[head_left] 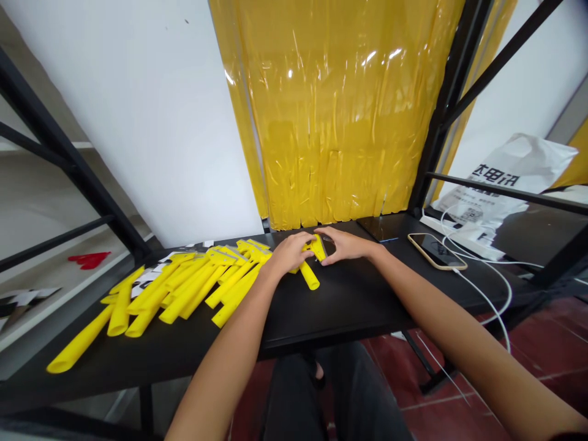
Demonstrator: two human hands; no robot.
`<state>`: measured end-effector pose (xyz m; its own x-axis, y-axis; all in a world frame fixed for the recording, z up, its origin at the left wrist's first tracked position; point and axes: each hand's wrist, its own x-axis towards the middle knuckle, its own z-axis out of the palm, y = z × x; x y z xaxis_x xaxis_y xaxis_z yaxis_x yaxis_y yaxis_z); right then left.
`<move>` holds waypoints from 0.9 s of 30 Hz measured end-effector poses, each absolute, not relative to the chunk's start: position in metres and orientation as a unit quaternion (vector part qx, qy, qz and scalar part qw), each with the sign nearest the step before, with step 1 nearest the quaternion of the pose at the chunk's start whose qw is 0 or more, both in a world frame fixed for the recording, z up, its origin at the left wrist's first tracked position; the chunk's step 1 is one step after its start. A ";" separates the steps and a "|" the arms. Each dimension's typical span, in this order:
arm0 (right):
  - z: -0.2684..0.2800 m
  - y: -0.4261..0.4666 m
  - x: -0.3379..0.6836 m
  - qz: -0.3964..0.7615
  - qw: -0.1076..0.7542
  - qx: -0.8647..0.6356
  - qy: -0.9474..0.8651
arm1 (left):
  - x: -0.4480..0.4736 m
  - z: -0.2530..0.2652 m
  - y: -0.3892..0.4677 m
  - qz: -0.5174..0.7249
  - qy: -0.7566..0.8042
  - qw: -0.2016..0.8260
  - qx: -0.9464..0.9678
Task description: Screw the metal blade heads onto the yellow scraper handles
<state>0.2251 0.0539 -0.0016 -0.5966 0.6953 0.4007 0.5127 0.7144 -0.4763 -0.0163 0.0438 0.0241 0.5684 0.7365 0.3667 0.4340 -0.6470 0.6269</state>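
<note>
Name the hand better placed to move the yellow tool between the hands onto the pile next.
Probably the left hand: it touches the yellow tool and is nearer the pile. The right hand is on the side away from the pile and would have to reach across.

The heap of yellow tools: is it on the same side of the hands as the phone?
No: the heap lies left of the left hand, while the phone is right of the right hand.

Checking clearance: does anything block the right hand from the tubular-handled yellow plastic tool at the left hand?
Nothing visible does: the right hand is right beside the tubular-handled yellow plastic tool. The left hand is on the opposite side.
</note>
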 end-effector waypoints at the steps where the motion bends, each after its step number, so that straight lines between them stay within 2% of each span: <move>1: -0.002 0.054 0.226 0.159 0.292 -0.343 -0.879 | -0.017 0.024 0.044 0.315 0.340 0.236 0.854; 9: -0.001 0.055 0.228 0.160 0.291 -0.348 -0.877 | -0.023 0.023 0.047 0.275 0.303 0.127 0.904; 14: 0.004 0.058 0.242 0.113 0.281 -0.396 -0.867 | -0.026 0.022 0.050 0.266 0.320 0.079 0.906; 20: -0.001 0.075 0.275 0.078 0.242 -0.519 -0.816 | -0.026 0.022 0.050 0.238 0.340 0.048 0.909; 27: -0.010 0.077 0.273 0.083 0.208 -0.525 -0.821 | -0.025 0.022 0.050 0.198 0.353 0.025 0.914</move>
